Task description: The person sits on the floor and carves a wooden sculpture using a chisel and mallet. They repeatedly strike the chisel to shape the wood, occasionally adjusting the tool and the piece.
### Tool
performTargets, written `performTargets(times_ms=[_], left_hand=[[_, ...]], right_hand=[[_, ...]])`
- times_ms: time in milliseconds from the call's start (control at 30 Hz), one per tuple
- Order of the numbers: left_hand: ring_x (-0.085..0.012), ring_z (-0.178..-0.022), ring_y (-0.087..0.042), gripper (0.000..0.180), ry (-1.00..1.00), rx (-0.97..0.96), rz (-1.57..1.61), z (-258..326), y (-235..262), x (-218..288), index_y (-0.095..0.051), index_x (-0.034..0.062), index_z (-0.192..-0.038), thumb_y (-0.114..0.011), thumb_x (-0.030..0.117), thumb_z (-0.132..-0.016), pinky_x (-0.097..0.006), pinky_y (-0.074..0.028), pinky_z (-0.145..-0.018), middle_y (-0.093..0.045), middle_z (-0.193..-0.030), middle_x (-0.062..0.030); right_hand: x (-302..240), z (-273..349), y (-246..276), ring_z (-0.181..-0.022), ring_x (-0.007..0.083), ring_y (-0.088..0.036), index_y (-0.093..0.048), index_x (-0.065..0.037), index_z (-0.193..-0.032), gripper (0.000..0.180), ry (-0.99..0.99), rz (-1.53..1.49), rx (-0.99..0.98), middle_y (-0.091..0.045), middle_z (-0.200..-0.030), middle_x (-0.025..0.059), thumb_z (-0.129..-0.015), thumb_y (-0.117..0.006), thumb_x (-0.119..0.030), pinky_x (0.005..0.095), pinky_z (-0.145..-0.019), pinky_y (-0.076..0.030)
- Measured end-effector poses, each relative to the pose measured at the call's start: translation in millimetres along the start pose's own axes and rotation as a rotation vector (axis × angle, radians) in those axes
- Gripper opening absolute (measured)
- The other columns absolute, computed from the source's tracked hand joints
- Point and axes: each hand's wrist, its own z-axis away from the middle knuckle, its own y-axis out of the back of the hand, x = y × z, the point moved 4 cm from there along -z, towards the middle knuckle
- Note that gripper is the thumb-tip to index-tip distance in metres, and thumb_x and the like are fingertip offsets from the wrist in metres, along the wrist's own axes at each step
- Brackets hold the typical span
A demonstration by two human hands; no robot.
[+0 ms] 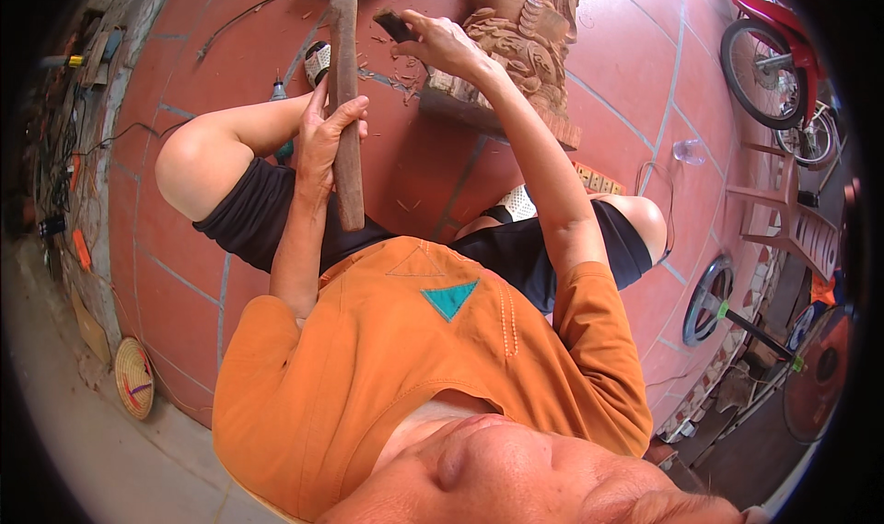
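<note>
Seated on the red-tiled floor (184, 289), I grip a long brown wooden mallet (345, 100) in my left hand (324, 137), fingers wrapped tight round its shaft, the head end raised toward the top edge of the view. My right hand (442, 43) is closed round the dark handle of a chisel (394, 25), held against the upper left edge of a pale carved wooden sculpture (516, 36) that stands on its block base just beyond my knees. Wood chips (398, 75) litter the tiles between mallet and carving. Open floor runs to my left as far as a cluttered wall edge, where a woven conical straw hat (134, 377) lies. To my right, well apart, stand a red motorbike (769, 50) and a red plastic chair (792, 215).
</note>
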Motion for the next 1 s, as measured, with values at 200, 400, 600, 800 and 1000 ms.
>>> performTargets(times_ms=[200,400,600,800,1000], left_hand=[[-0.0079,-0.060,-0.061,0.071,-0.025,0.009,-0.026,2.5,-3.3,4.3,-0.039,0.0047,-0.150,-0.075,0.008,-0.089,-0.020,-0.049,-0.052,-0.062,-0.082,-0.0023],[-0.0066,-0.062,-0.058,0.072,-0.120,0.009,-0.078,4.3,-10.6,14.6,-0.038,0.0050,-0.151,-0.074,0.008,-0.089,-0.021,-0.047,-0.055,-0.060,-0.083,-0.0006],[-0.0087,-0.063,-0.056,0.073,-0.334,0.121,-0.196,2.3,-14.9,28.9,-0.036,0.0048,-0.152,-0.072,0.011,-0.089,-0.022,-0.045,-0.057,-0.060,-0.085,-0.0006],[-0.0082,-0.061,-0.055,0.073,-0.047,-0.014,-0.374,-2.2,-10.5,18.1,-0.036,0.0046,-0.151,-0.072,0.009,-0.088,-0.022,-0.045,-0.055,-0.060,-0.085,-0.0013],[-0.0071,-0.059,-0.054,0.068,-0.246,0.006,-0.117,2.2,-16.9,43.6,-0.038,0.0039,-0.149,-0.071,0.008,-0.090,-0.022,-0.045,-0.054,-0.062,-0.085,-0.0015]], right_hand=[[1.7,-0.5,-1.9,-0.091,0.0404,-0.070,-0.059,-0.005,-0.128,0.062,0.043,-0.020,0.039,-0.071,-0.099,0.0238,-0.083,-0.080,-0.040,0.0461,-0.079,-0.055],[-1.8,-0.3,-0.6,-0.095,0.0392,-0.071,-0.060,-0.006,-0.131,0.064,0.013,-0.004,-0.015,-0.072,-0.103,0.0245,-0.082,-0.081,-0.040,0.0451,-0.082,-0.055],[-9.5,-0.4,1.4,-0.097,0.0390,-0.071,-0.061,-0.007,-0.131,0.064,0.015,0.013,-0.049,-0.072,-0.103,0.0241,-0.080,-0.082,-0.039,0.0450,-0.084,-0.055],[-3.8,-1.9,0.5,-0.097,0.0391,-0.071,-0.060,-0.007,-0.132,0.064,-0.003,0.016,-0.044,-0.072,-0.105,0.0242,-0.080,-0.082,-0.039,0.0452,-0.085,-0.055],[-8.6,1.1,-0.7,-0.098,0.0405,-0.070,-0.060,-0.007,-0.132,0.063,0.003,0.020,-0.093,-0.072,-0.106,0.0244,-0.082,-0.081,-0.039,0.0458,-0.085,-0.055]])
